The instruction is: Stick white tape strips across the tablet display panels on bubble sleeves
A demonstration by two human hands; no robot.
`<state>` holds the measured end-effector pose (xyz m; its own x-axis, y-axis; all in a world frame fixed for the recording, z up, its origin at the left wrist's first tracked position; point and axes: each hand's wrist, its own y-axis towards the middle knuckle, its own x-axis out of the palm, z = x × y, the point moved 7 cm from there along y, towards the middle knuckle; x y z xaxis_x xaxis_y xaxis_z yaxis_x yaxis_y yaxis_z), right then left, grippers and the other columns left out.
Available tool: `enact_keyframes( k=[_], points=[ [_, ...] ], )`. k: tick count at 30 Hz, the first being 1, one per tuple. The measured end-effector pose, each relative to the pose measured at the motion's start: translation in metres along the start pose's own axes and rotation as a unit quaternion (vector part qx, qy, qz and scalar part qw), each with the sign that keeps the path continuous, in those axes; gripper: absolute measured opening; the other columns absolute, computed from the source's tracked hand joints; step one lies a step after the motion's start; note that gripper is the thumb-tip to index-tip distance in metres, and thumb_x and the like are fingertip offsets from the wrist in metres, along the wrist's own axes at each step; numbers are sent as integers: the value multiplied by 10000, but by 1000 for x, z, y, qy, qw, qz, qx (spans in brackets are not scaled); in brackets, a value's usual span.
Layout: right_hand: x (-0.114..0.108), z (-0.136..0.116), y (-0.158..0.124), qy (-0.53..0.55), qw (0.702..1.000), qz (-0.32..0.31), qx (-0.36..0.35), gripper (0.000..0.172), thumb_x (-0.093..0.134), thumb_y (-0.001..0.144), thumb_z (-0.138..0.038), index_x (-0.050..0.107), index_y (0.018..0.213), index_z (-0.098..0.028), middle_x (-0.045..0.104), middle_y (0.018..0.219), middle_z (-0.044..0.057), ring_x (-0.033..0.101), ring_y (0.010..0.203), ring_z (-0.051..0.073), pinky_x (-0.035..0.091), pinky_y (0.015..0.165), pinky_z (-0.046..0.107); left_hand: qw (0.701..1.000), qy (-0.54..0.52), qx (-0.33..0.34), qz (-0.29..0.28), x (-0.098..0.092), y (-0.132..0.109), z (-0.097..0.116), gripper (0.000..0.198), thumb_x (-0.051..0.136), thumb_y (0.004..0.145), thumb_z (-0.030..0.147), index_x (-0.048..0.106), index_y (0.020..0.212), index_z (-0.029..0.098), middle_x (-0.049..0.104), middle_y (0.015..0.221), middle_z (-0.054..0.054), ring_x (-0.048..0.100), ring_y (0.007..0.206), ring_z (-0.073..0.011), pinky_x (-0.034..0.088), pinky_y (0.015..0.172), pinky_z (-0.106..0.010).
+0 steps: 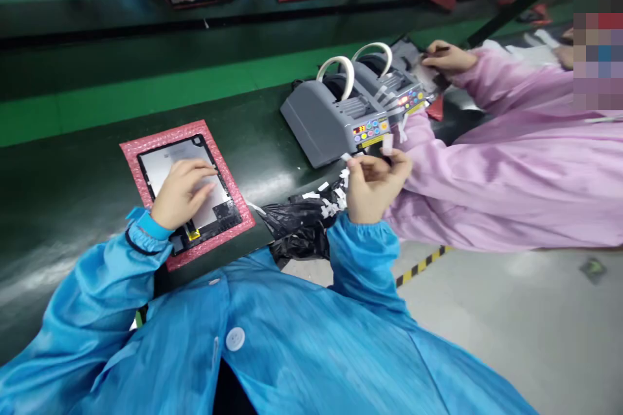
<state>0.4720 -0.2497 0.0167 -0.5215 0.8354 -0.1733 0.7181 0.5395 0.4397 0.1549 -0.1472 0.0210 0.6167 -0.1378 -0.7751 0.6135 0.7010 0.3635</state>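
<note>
My left hand (182, 194) lies over an opened tablet panel (178, 155) with a silver back and black border, its fingers stretched out. Beneath the panel is a pink bubble-wrap sheet (134, 149). My right hand (372, 191) is raised in front of a grey tape dispenser (321, 120). A small white piece of tape (346, 157) sits at the thumb tip, pinched there. Another pale piece of tape (387, 144) stands up at a fingertip of the same hand. Below and left of this hand, several white scraps (331, 206) stick to a black plastic bag (292, 214).
A second tape dispenser (402, 87) stands behind the first. At the right, a co-worker's pink sleeve (487, 188) reaches close to my right hand; their other hand (450, 57) is farther back. A shelf (302, 13) with red packets runs above the dark table (73, 188).
</note>
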Motion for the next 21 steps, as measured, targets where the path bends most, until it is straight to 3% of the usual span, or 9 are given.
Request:
enact_keyframes(
  k=[4,9,12,17,21],
  points=[
    [67,-40,-44,79,964,-254,8,466,677,733,-336,356,1058,-248,584,738,-42,581,655,121,475,623,285,996,-85,-5,-7,6,10,21,323,501,873,459,640,974,186,668,962,-78,599,916,-200,465,858,-367],
    [129,-66,-84,129,898,-415,67,464,715,694,-334,406,1028,-245,571,730,-41,580,662,132,472,626,290,990,-130,-48,-17,6,8,27,362,502,856,526,615,841,182,654,818,-53,593,806,-173,462,791,-324],
    [147,-70,-94,149,867,-467,92,488,739,658,-346,418,1013,-250,579,742,-43,583,674,136,479,641,299,987,-129,-96,-1,1,-3,19,369,493,863,513,571,716,185,634,750,-41,580,759,-164,456,763,-313],
    [156,-60,-89,186,862,-458,115,533,762,612,-397,406,981,-253,602,795,-29,605,741,139,481,628,272,975,-127,-177,31,-1,-16,4,352,526,848,490,558,683,180,627,726,-30,562,703,-147,453,706,-290],
    [164,-55,-90,215,841,-482,123,515,756,618,-399,405,962,-245,576,689,-64,581,626,111,469,605,260,972,-128,-195,30,-1,-14,4,333,551,833,473,562,676,179,634,730,-25,565,712,-145,453,709,-286]
  ],
)
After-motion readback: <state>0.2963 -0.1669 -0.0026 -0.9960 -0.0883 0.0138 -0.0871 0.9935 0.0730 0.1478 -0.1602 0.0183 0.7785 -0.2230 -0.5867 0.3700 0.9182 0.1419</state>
